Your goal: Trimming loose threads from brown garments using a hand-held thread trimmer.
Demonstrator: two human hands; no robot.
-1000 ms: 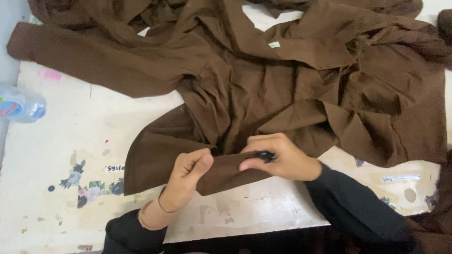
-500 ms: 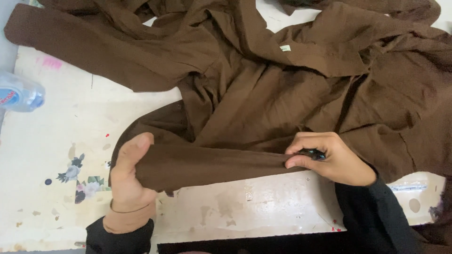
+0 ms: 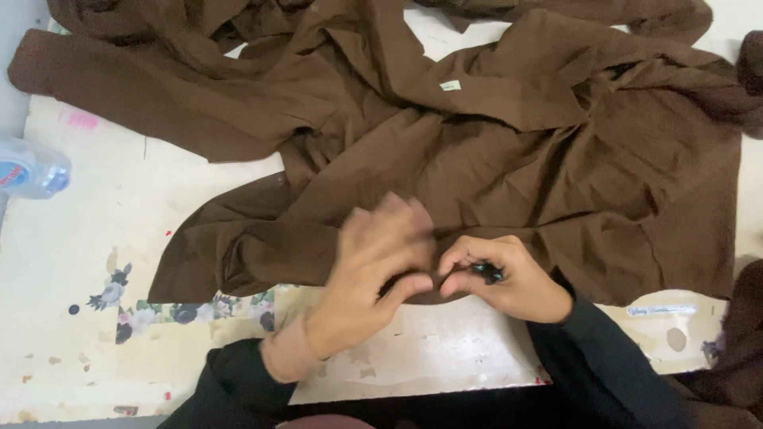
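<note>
A large brown garment (image 3: pixel 445 151) lies crumpled across a worn, paint-stained white table (image 3: pixel 103 230). My left hand (image 3: pixel 373 270), blurred with motion, rests on the garment's lower edge near the middle, its fingers bent over the fabric. My right hand (image 3: pixel 501 278) sits just beside it, pinching the same edge and holding a small dark tool with a blue-green part (image 3: pixel 486 272) between its fingers. The two hands nearly touch at the fingertips. A small pale label (image 3: pixel 450 85) shows on the cloth further up.
A clear plastic bottle (image 3: pixel 30 168) lies at the table's left edge. A flowered patch (image 3: pixel 159 310) marks the table surface at lower left. More brown cloth (image 3: pixel 735 349) hangs at the lower right corner.
My left hand moved right from the stretched-out fold at the left back beside my right hand. The fabric edge that was pulled taut now lies slack on the table.
</note>
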